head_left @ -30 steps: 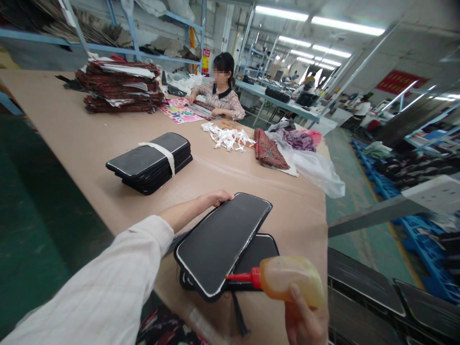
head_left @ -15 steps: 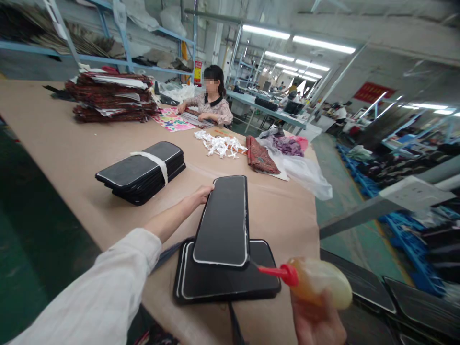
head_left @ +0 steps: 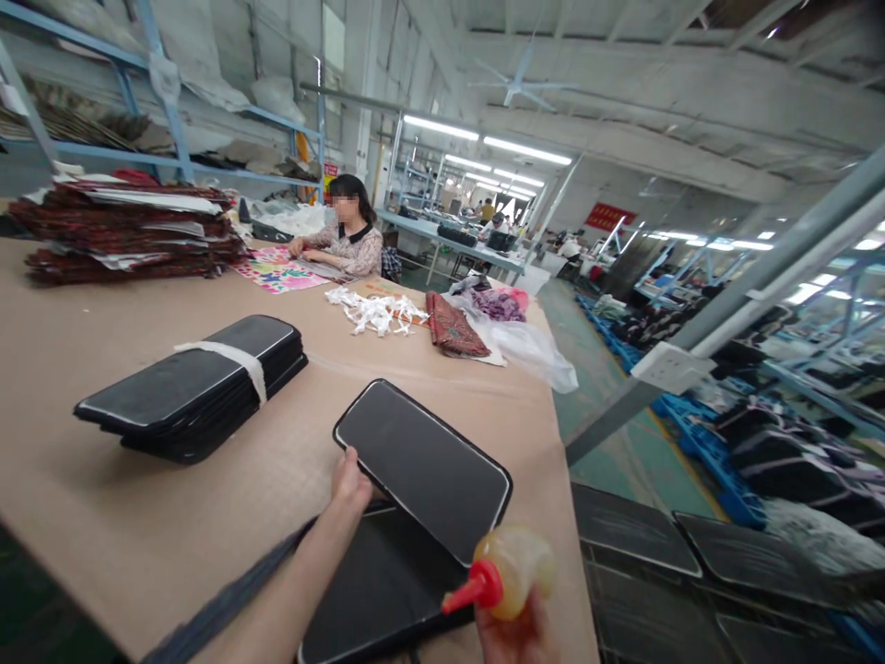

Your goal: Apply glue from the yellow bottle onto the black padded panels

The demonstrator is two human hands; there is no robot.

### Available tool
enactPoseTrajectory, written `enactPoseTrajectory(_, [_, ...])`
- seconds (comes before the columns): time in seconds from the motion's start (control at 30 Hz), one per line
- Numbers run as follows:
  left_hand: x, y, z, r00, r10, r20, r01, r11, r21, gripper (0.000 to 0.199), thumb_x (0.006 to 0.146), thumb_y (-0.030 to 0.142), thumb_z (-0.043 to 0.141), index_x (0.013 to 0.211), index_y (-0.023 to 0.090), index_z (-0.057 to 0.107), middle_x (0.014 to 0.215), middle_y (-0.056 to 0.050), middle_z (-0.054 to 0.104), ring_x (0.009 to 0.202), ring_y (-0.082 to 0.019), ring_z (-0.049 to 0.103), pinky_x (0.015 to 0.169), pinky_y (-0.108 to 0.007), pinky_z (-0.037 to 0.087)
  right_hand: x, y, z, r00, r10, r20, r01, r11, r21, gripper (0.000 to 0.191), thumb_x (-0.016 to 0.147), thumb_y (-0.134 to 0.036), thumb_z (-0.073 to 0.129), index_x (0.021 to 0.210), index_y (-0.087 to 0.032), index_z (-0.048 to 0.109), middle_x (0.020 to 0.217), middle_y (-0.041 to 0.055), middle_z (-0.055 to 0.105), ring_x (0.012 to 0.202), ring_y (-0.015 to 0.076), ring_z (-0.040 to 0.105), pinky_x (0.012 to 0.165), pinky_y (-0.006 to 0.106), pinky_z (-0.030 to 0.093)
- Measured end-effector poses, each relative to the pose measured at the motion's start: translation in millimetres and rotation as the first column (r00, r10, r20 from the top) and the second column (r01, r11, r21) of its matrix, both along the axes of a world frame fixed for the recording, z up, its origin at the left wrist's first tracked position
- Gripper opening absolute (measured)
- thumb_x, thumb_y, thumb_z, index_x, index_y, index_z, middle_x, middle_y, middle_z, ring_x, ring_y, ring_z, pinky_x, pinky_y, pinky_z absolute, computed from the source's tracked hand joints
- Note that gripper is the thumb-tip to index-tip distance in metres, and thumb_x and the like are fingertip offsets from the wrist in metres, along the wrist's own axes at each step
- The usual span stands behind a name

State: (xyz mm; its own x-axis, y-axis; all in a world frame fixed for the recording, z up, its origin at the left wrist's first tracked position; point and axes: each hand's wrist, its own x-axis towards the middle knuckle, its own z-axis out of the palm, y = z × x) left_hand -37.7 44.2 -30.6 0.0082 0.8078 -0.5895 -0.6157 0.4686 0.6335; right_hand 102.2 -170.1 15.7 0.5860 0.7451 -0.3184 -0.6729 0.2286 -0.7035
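Observation:
My left hand (head_left: 351, 481) grips the left edge of a black rounded panel (head_left: 429, 466), which is tilted above another black panel (head_left: 387, 581) lying on the brown table (head_left: 290, 498). In my right hand (head_left: 515, 632) is a yellowish squeeze bottle (head_left: 515, 572) with a red nozzle that points left, close to the held panel's lower corner. To the left sits a stack of black panels (head_left: 186, 383) tied with a white band.
A pile of dark red fabric (head_left: 131, 226) stands at the back left. Across the table a person (head_left: 352, 240) sits near white scraps (head_left: 377, 311), folded red cloth (head_left: 456, 325) and clear plastic (head_left: 529, 346). A grey post (head_left: 622, 406) rises at the right.
The held panel has turned, its near end swinging to the right. The bottle has moved left with its nozzle now tipped downward. The whole view has shifted, so the table's items appear farther left.

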Motion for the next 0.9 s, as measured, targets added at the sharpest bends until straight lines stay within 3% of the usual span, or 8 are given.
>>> enactPoseTrajectory(0.13, [-5,-22,4.6,0.998,0.013,0.064,-0.011,1.0,-0.021,0.022,0.092,0.027,0.028,0.089,0.022,0.049,0.073,0.001,0.062,0.065,-0.011,0.061,0.063,-0.022,0.051,1,-2,1.7,0.994,-0.01,-0.105,0.01,1.0,-0.009,0.037,0.065,-0.056,0.062,0.082,-0.023,0.062,0.078,0.0031,0.065,0.074,0.0202,0.06,0.063,0.044,0.052])
enactPoseTrajectory(0.27, [-32,-39,18.4,0.97,-0.211,0.124,0.213,0.977,-0.006,0.032,0.089,0.042,0.032,0.088,0.02,0.055,0.081,-0.005,0.064,0.071,-0.016,0.063,0.064,-0.03,0.052,4,-7,-1.0,0.996,0.016,-0.084,-0.016,1.0,-0.005,0.037,0.069,-0.056,0.057,0.082,-0.022,0.062,0.077,0.0037,0.065,0.073,0.0199,0.06,0.061,0.042,0.052])
enactPoseTrajectory(0.33, [-50,-50,21.6,0.906,-0.417,0.075,0.418,0.908,-0.001,0.023,0.083,0.039,0.048,0.09,0.019,0.056,0.09,-0.007,0.064,0.08,-0.018,0.063,0.071,-0.031,0.052,6,-7,-4.2,0.996,0.033,-0.083,-0.032,0.999,0.007,0.034,0.069,-0.053,0.06,0.081,-0.021,0.062,0.077,0.003,0.065,0.074,0.0191,0.06,0.064,0.041,0.052])
enactPoseTrajectory(0.47, [-79,-61,21.8,0.608,-0.755,-0.245,0.775,0.631,-0.021,0.038,0.07,0.044,0.064,0.091,0.015,0.053,0.082,-0.008,0.064,0.07,-0.019,0.063,0.059,-0.026,0.048,9,-4,-10.8,0.985,0.065,-0.161,-0.059,0.997,0.041,0.032,0.063,-0.045,0.069,0.082,-0.021,0.063,0.08,0.0025,0.066,0.078,0.0178,0.06,0.072,0.038,0.051])
enactPoseTrajectory(0.53, [-81,-57,27.6,0.491,-0.718,-0.493,0.833,0.552,0.026,0.042,0.069,0.048,0.062,0.091,0.013,0.053,0.071,-0.005,0.063,0.061,-0.016,0.06,0.051,-0.023,0.043,11,-3,-13.1,0.98,0.08,-0.183,-0.074,0.996,0.039,0.034,0.059,-0.044,0.072,0.083,-0.021,0.063,0.08,0.0026,0.065,0.079,0.0176,0.06,0.074,0.037,0.05])
enactPoseTrajectory(0.67, [-51,-31,57.2,0.467,-0.318,-0.825,0.835,0.464,0.294,0.031,0.071,0.031,0.058,0.097,0.015,0.054,0.089,-0.006,0.061,0.083,-0.018,0.058,0.07,-0.028,0.046,13,-2,-15.6,0.977,0.096,-0.19,-0.092,0.995,0.03,0.033,0.058,-0.043,0.073,0.08,-0.021,0.063,0.077,0.0019,0.065,0.074,0.0168,0.06,0.071,0.036,0.051])
enactPoseTrajectory(0.77, [-10,-11,78.0,0.325,-0.027,-0.945,0.932,0.177,0.316,0.052,0.064,0.022,0.065,0.115,0.02,0.05,0.124,-0.009,0.047,0.115,-0.022,0.041,0.097,-0.035,0.034,13,-3,-16.1,0.977,0.14,-0.163,-0.138,0.99,0.024,0.033,0.06,-0.046,0.071,0.08,-0.021,0.064,0.078,0.0034,0.065,0.077,0.0182,0.06,0.073,0.039,0.051])
enactPoseTrajectory(0.9, [41,11,86.8,0.05,0.104,-0.993,0.969,-0.247,0.023,0.083,0.057,0.028,0.074,0.13,0.018,0.036,0.131,-0.013,0.041,0.123,-0.027,0.033,0.104,-0.044,0.018,14,-3,-19.6,0.976,0.167,-0.142,-0.169,0.986,-0.005,0.04,0.057,-0.054,0.07,0.081,-0.023,0.064,0.08,0.0047,0.065,0.08,0.0208,0.059,0.074,0.043,0.05])
